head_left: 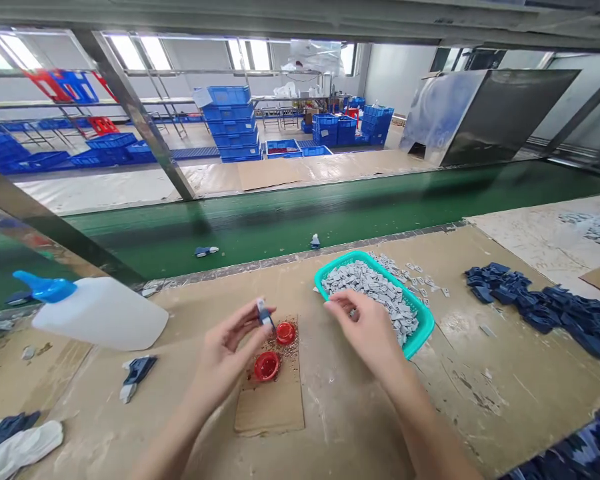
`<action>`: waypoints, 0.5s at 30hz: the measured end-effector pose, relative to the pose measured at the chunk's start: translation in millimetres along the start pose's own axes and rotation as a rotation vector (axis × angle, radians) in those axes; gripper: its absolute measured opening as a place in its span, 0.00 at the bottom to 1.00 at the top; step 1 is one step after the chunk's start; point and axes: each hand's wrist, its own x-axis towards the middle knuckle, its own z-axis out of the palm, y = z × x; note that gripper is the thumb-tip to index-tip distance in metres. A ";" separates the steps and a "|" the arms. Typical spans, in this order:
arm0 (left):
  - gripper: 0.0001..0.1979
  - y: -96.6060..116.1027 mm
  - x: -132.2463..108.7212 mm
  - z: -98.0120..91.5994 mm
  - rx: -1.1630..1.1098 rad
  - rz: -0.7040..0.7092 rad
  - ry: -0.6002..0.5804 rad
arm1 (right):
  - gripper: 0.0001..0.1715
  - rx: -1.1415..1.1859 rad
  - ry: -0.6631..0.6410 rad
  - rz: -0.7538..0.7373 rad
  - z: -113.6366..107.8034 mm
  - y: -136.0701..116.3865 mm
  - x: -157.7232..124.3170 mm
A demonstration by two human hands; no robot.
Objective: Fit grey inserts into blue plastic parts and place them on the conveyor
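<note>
The tan-covered workbench (500, 407) carries plenty: a white plastic bottle (100, 315) with a blue nozzle at left, a teal plastic basket (429, 323) of grey pieces (370, 293) at centre — a cardboard sheet (270, 407) below it — and dark blue fabric pieces (540, 310) at right.

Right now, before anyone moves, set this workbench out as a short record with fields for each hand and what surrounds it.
left hand: pinches a small grey-and-blue part
right hand: over grey pieces in a teal plastic basket
beside left hand: two red round dishes on a cardboard sheet
bench, left: white plastic bottle with blue cap, lying on its side
bench, right: heap of dark blue pieces
beyond bench: green conveyor belt
</note>
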 end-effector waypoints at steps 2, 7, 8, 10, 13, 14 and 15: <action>0.24 -8.7 33.0 -10.5 0.183 0.082 0.019 | 0.15 -0.266 0.133 0.035 -13.8 19.8 10.3; 0.23 -34.9 132.6 -28.1 0.722 0.110 0.102 | 0.11 -0.557 0.102 0.109 -16.4 40.7 23.4; 0.22 -39.4 149.2 -28.5 0.764 0.110 0.106 | 0.09 -0.584 0.097 0.112 -14.4 40.0 23.8; 0.22 -46.8 173.2 -26.8 0.812 0.109 0.114 | 0.07 -0.622 0.090 0.105 -11.1 38.2 23.2; 0.24 -52.3 179.0 -22.7 0.864 0.119 0.129 | 0.07 -0.654 0.091 0.064 -9.7 40.3 20.4; 0.24 -52.2 172.2 -22.3 0.879 0.131 0.132 | 0.06 -0.654 0.089 0.046 -10.0 42.7 19.4; 0.23 -51.0 161.4 -23.1 0.893 0.146 0.131 | 0.06 -0.650 0.086 0.032 -10.5 45.7 18.6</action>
